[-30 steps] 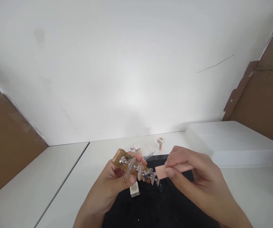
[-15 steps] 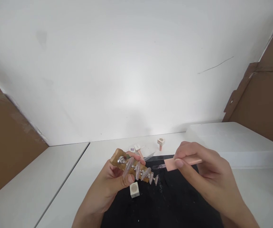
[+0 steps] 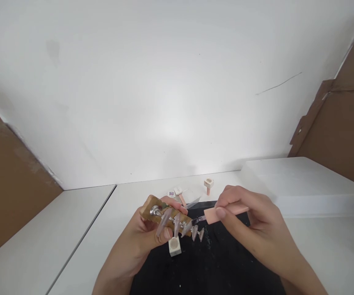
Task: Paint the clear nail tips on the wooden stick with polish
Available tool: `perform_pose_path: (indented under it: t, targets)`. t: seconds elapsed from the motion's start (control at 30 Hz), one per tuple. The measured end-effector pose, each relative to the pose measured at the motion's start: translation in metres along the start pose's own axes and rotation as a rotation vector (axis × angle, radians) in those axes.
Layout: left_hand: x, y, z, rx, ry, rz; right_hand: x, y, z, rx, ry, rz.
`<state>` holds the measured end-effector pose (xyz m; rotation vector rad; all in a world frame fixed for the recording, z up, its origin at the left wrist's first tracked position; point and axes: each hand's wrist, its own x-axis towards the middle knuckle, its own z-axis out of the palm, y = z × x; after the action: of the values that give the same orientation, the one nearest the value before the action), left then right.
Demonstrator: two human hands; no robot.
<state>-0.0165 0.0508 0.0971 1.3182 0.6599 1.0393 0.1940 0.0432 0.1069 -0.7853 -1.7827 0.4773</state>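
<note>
My left hand (image 3: pixel 144 233) is closed round a wooden nail tip stand (image 3: pixel 150 205), which tilts down to the right. Several long, clear nail tips (image 3: pixel 177 224) stick out from its metal holders in a row. Between the thumb and fingers of my right hand (image 3: pixel 253 221) is a nail polish brush (image 3: pixel 212 215) with a flat, pale pink handle. Its bristle end points left and reaches the nail tips toward the right of the row; whether it touches one I cannot tell for sure.
A square, cream-coloured bottle (image 3: pixel 174 246) stands on the black mat (image 3: pixel 220 262) below the stand. Behind, a second pink-and-cream bottle (image 3: pixel 208 185) and other small items (image 3: pixel 178 191) lie on the white table. A white translucent box (image 3: pixel 306 184) is at the right, before the white wall.
My right hand has moved left with the brush, bringing the bristles from beside the stand to the nail tips. The stand has shifted slightly left and down in my left hand.
</note>
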Motion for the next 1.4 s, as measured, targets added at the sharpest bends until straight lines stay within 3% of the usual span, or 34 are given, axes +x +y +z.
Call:
perform_pose_path:
  t: [0.47, 1.4]
  targets:
    - [-0.0038, -0.0003, -0.0053, -0.022, -0.019, -0.033, -0.0003, 0.0016, 0.0056, 0.11, 0.058, 0.015]
    - [-0.005, 0.0006, 0.0012, -0.116, 0.005, -0.114, -0.0003, -0.0029, 0.0043, 0.241, -0.048, 0.029]
